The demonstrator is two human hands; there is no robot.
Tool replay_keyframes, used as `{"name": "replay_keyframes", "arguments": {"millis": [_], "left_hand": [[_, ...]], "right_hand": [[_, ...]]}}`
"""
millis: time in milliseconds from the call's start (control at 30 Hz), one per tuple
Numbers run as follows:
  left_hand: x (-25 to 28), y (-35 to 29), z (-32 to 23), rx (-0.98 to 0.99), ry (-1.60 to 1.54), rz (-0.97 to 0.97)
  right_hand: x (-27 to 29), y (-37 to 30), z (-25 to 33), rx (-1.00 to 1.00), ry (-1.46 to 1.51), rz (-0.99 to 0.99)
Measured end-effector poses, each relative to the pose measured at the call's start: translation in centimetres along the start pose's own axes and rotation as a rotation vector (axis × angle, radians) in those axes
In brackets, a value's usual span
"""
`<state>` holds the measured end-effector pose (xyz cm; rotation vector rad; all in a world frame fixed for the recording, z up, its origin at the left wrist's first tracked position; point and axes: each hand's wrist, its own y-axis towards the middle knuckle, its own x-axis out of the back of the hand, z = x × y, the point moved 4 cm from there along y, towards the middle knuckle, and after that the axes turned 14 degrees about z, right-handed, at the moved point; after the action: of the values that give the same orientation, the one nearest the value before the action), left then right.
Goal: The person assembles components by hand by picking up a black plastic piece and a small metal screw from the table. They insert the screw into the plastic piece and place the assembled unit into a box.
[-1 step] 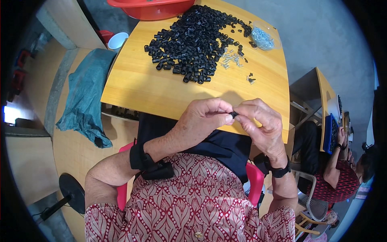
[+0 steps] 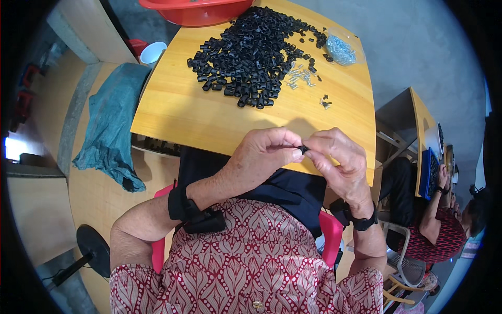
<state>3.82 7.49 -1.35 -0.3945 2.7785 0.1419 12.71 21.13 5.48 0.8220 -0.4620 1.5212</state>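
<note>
— Between both hands, right at the near desk (image 2: 209, 120) edge: small black part (image 2: 303, 149), pinched from either side. Left hand (image 2: 261, 157) curled shut on it with thumb and forefinger; right hand (image 2: 337, 159) closed on its other end the same way.

— Any difference from the earlier frame?

— None to make out. Same pinch, same spot over the lap, same gap to everything else. Taken at the same instant, so no shift anywhere.

— Beyond the fingertips?

— Big heap of black parts (image 2: 251, 52), well apart from both hands. Just right of that heap, scattered small silvery pieces (image 2: 300, 76), then a clear bag of pale bits (image 2: 341, 49) farther right. Past the heap, red basin (image 2: 196, 9), cut off by the top rim. Off to the left of the left hand, teal cloth (image 2: 112, 125) draped over a low surface.

— Hard to read?

— Shape of the held part: mostly covered by fingers, only a dark sliver showing. Silvery pieces too small to identify. Far right of the right hand, another seated person (image 2: 444, 230), partly cropped by the dark rim.
</note>
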Motion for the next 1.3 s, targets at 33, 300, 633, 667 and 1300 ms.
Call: {"name": "replay_keyframes", "arguments": {"millis": [33, 300, 633, 667, 1300], "left_hand": [[-0.1, 0.0, -0.2, 0.021, -0.009, 0.010], [-0.7, -0.1, 0.3, -0.073, 0.049, -0.026], [2.2, 0.0, 0.6, -0.005, -0.170, -0.222], [2.4, 0.0, 0.6, -0.029, -0.177, -0.213], [3.4, -0.3, -0.9, -0.120, 0.162, -0.318]], "right_hand": [[0.2, 0.1, 0.4, 0.053, -0.103, 0.015], [0.7, 0.5, 2.1, 0.207, -0.437, 0.079], [-1.5, -3.2, -0.7, -0.054, -0.157, -0.070], [-1.9, -3.7, -0.6, -0.078, -0.103, 0.058], [-9.1, -4.9, -3.2, -0.148, -0.279, 0.477]]}}
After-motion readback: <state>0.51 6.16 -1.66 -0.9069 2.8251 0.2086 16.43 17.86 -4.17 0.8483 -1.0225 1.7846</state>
